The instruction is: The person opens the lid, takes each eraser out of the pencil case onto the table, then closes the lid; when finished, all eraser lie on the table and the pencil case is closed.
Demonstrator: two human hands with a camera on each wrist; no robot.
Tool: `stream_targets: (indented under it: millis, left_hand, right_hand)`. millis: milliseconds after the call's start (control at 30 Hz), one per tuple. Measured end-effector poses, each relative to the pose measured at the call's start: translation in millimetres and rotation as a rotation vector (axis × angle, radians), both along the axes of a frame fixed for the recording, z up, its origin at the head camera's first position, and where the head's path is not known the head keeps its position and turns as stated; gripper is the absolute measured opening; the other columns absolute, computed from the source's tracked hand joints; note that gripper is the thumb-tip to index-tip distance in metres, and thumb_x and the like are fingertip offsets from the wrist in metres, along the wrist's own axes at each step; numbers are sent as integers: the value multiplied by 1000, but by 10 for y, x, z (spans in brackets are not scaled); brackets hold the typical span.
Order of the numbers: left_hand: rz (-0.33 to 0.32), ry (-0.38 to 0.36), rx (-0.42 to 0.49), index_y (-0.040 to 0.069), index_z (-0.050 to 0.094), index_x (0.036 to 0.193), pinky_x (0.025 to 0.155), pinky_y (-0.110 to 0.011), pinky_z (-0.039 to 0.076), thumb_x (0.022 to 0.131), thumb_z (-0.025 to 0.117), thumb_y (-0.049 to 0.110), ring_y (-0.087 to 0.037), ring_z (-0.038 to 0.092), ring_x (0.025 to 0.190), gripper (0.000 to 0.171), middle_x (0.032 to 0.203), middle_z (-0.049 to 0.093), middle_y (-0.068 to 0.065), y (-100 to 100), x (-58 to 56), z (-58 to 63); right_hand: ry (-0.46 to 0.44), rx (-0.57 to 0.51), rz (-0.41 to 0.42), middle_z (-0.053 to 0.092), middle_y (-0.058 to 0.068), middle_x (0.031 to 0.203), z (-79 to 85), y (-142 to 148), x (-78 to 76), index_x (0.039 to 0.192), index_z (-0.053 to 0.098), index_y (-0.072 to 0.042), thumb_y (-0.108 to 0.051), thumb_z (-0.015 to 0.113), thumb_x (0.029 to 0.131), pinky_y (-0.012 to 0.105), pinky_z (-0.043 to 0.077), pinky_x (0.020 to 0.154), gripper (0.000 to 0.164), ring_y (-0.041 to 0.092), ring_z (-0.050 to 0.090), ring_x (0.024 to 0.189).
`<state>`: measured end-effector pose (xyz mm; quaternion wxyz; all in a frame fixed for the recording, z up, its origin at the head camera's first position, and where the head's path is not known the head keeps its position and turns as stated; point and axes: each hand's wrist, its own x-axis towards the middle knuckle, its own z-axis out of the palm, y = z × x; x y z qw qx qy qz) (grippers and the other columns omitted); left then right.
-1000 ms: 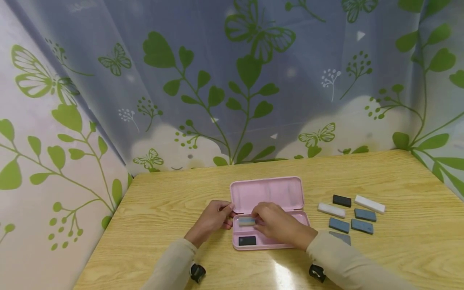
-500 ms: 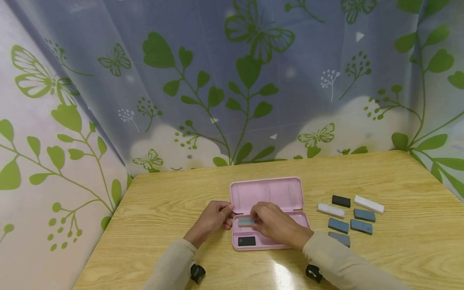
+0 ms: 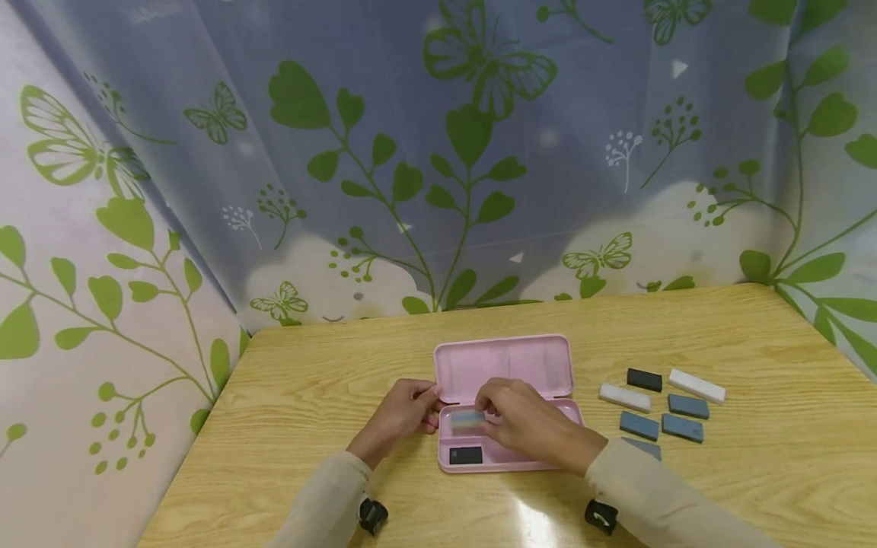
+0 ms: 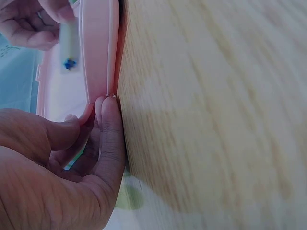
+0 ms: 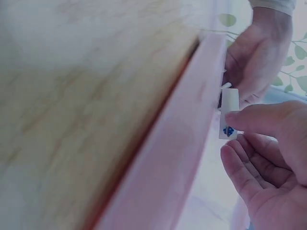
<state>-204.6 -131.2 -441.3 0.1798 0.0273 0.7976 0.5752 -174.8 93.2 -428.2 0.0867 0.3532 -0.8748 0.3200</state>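
Note:
An open pink pencil case [image 3: 518, 469] stands on the table with its lid raised at the back. My left hand [image 3: 403, 411] pinches the case's left end near the hinge; in the left wrist view its thumb and fingertips are at the wall's corner. My right hand [image 3: 524, 422], over the case, pinches a small block-shaped eraser [image 5: 230, 103] between thumb and fingers. From the head this eraser shows blurred blue and pale stripes; the wrist views show a whitish side with a blue mark. A black eraser [image 3: 466, 455] lies in the front left compartment.
On the table [image 3: 329, 358] right of the case lie a black block [image 3: 645, 380], two white blocks, one of them long [image 3: 696, 386], and several blue-grey blocks [image 3: 682, 428]. The right forearm partly overlaps the nearest one. A printed curtain [image 3: 384, 190] hangs behind the table.
The striped eraser, sharp before, is now blurred and slightly shifted in the right hand's fingers. The right hand and wrist have moved a little rightward. The left hand keeps its place.

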Motion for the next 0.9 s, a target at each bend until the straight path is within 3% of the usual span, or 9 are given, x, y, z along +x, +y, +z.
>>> stream_targets:
  millis: [233, 400, 600, 900]
  left_hand:
    - [9, -3, -11, -7, 68, 106, 58, -23, 56, 108, 49, 10, -11, 57, 64, 25, 83, 62, -7, 4, 0, 0]
    - [13, -7, -15, -7, 68, 107, 59, -23, 56, 108, 49, 10, -11, 57, 64, 26, 84, 63, -7, 10, 4, 12]
    - [7, -7, -16, -6, 68, 108, 60, -24, 57, 109, 48, 12, -12, 57, 66, 27, 86, 63, -8, 10, 12, 22]
    - [8, -18, -29, -5, 69, 106, 61, -23, 57, 109, 48, 12, -12, 58, 67, 27, 86, 63, -7, 9, 5, 12]
  right_hand:
    - [4, 3, -11, 64, 1, 83, 114, 160, 91, 88, 69, -3, 3, 81, 78, 22, 54, 67, 17, 12, 60, 76]
    - [-45, 4, -33, 64, -2, 86, 188, 364, 168, 90, 68, -5, 3, 81, 81, 25, 55, 68, 17, 10, 60, 78]
    - [-80, 6, -54, 63, -3, 89, 247, 703, 255, 95, 68, -6, 2, 81, 82, 29, 56, 69, 20, 12, 60, 79]
    - [-57, 15, -115, 66, -5, 90, 200, 1310, 369, 96, 68, -8, -4, 85, 80, 27, 56, 64, 24, 7, 62, 76]
